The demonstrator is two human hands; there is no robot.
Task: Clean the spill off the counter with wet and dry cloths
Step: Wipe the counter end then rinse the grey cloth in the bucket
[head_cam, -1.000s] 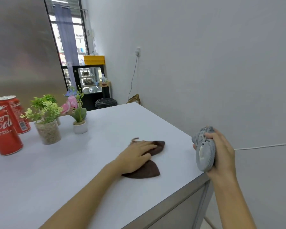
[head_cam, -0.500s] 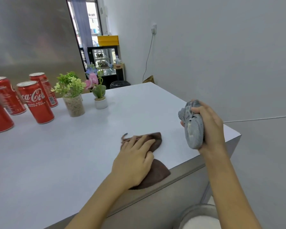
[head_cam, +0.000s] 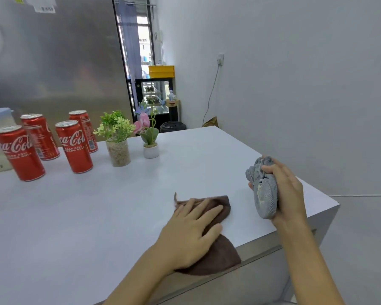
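Observation:
A brown cloth lies flat on the white counter at its front edge. My left hand presses on it with fingers spread and straight. My right hand grips a bunched grey cloth and holds it above the counter's right front corner, a little to the right of the brown cloth. No spill shows on the counter surface.
Several red cola cans stand at the back left. Beside them are a green plant in a glass jar and a pink flower in a small white pot. The counter ends at the right corner, with a white wall beyond.
The view has swung left, bringing more cans into sight. My left hand has slid the brown cloth back to the counter's front edge. My right hand has kept hold of the grey cloth.

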